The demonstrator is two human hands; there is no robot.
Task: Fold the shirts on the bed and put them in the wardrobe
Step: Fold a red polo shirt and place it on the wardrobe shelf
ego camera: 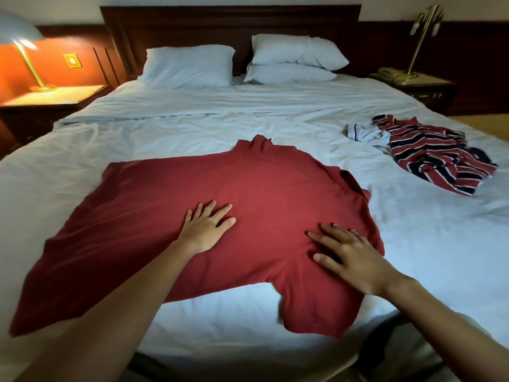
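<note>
Head view. The red shirt (192,194) lies spread sideways on the bed (192,125): hem to your left, collar to your right, one sleeve pointing at the pillows (190,66), the other toward you.

Your left hand (206,230) lies flat mid-body, fingers straight and spread, gripping nothing. Your right hand (349,257) lies flat by the near armhole, fingers splayed, also gripping nothing.

Step, as judged: smoothing before the first fold. Stroke outward from the middle toward hem and collar. There are creases round your right palm, so press lightly there to avoid bunching the cloth. Bring the near sleeve in first.

Edges: the near sleeve and the left hem corner sit close to the foot edge of the mattress and could slide off.

Room: bare sheet lies beyond the shirt toward the pillows. The striped shirt (440,158) and a white garment (363,135) lie crumpled well apart at the right. The wardrobe is not in view.
</note>
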